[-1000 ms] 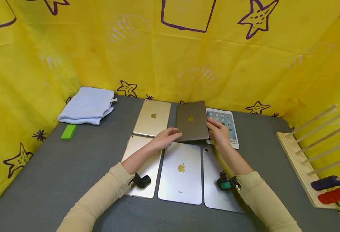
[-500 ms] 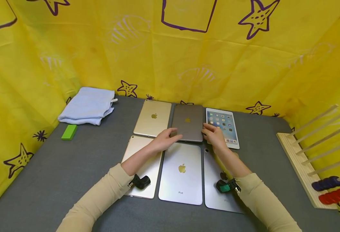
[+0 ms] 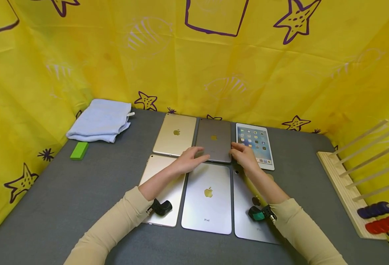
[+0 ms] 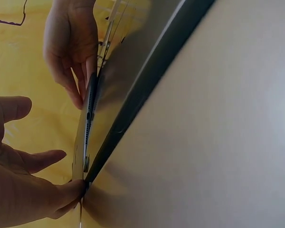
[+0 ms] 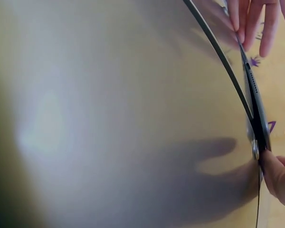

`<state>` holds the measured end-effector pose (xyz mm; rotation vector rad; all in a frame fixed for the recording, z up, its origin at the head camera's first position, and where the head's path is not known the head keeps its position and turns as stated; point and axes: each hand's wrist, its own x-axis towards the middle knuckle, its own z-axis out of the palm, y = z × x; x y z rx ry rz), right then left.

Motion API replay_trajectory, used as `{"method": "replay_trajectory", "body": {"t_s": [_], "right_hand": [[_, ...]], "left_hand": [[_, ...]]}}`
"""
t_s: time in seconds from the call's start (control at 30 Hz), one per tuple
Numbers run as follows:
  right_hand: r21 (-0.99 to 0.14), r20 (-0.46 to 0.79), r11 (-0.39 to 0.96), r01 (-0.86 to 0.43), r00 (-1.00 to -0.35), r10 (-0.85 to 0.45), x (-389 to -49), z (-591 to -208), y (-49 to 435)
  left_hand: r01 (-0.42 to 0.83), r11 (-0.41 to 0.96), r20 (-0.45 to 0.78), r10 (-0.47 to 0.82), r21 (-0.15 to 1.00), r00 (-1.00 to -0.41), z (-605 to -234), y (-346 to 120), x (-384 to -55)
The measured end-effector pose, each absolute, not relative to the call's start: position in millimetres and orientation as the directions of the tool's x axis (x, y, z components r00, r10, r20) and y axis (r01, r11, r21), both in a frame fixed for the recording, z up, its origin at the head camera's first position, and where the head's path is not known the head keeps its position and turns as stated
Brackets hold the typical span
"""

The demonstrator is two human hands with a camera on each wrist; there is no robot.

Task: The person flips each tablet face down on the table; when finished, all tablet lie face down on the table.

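Note:
In the head view a dark grey iPad (image 3: 213, 138) lies back side up in the middle of the far row. My left hand (image 3: 188, 160) is at its near left corner, thumb and fingers spread apart. At the right edge, near the front corner, the fingertips of my right hand (image 3: 245, 157) touch the tablet, loosely bent. A gold iPad (image 3: 174, 133) lies to its left, and a white iPad (image 3: 254, 142) with app icons on its screen lies to its right. Nearer me are another gold iPad (image 3: 161, 175), a silver iPad (image 3: 207, 200) and a grey iPad (image 3: 247, 222), partly under my forearms.
A folded light blue cloth (image 3: 100, 119) and a green block (image 3: 79, 151) lie at the far left. On the right stands a wooden board with upright rods (image 3: 347, 191), with dark blue beads (image 3: 375, 209) and red beads (image 3: 385, 223). Yellow fabric (image 3: 194, 73) walls the table.
The dark grey iPad, tilted up between both hands a second ago, has come down flat and slightly left. My right hand moved left and down with it; my left hand barely moved.

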<state>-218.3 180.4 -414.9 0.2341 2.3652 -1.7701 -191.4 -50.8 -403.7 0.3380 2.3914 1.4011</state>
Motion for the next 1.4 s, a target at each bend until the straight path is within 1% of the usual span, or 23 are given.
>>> {"method": "replay_trajectory", "body": {"t_s": [0.13,0.27,0.43,0.67,0.8,1.27,1.4], "right_hand": [[-0.922,-0.236,0.315,0.223,-0.972,-0.004,-217,-414,179],[-0.915,-0.238,0.338,0.219,-0.971,-0.014,-216,-413,178],[-0.894,-0.229,0.403,0.196,-0.973,-0.035,-214,-412,177],[-0.866,-0.229,0.476,0.157,-0.968,-0.098,-210,-408,177],[-0.841,-0.232,0.522,0.144,-0.967,-0.108,-209,-407,176],[-0.81,-0.282,0.565,0.156,-0.949,-0.143,-204,-405,174],[-0.819,-0.271,0.556,0.141,-0.949,-0.159,-201,-405,176]], "left_hand": [[0.058,0.525,-0.175,0.383,0.849,-0.907,-404,-50,-190],[0.056,0.547,-0.191,0.385,0.836,-0.903,-402,-50,-188],[0.062,0.543,-0.187,0.392,0.837,-0.901,-401,-50,-187],[0.053,0.543,-0.194,0.388,0.838,-0.901,-402,-51,-188],[0.061,0.542,-0.191,0.395,0.838,-0.899,-402,-51,-188],[0.064,0.552,-0.195,0.397,0.832,-0.897,-405,-52,-187],[0.052,0.554,-0.204,0.39,0.831,-0.898,-405,-53,-187]]}}
